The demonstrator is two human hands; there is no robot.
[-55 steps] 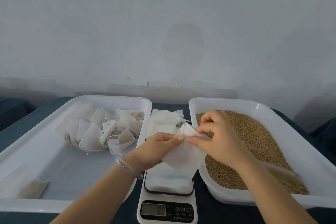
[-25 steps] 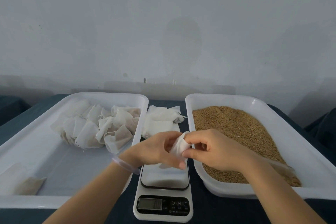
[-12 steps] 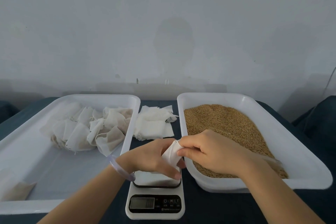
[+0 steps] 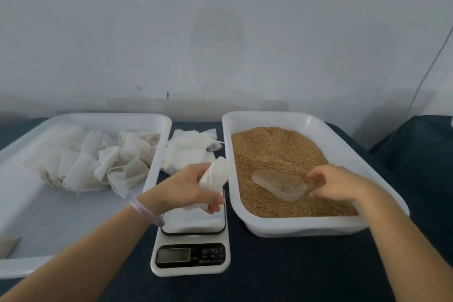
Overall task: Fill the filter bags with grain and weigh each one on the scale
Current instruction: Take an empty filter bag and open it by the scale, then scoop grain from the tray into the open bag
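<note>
Head view: filter bag (image 4: 217, 175) gripped in left hand (image 4: 187, 190) (above the scale (image 4: 191, 268))

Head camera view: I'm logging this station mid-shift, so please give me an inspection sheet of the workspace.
Surface: dark cloth-covered table under everything.
Job's things: scale between two white trays; right tray holds grain and a clear scoop; left tray holds bags that look filled; empty bags stacked behind the scale.
Clutter: brownish scrap at the left tray's near corner, unclear what.
Hands: left hand grips a filter bag above the scale; right hand curls at the scoop's handle, grip unclear.
Cables: one thin line down the wall, far right.
Surroundings: pale wall.
</note>
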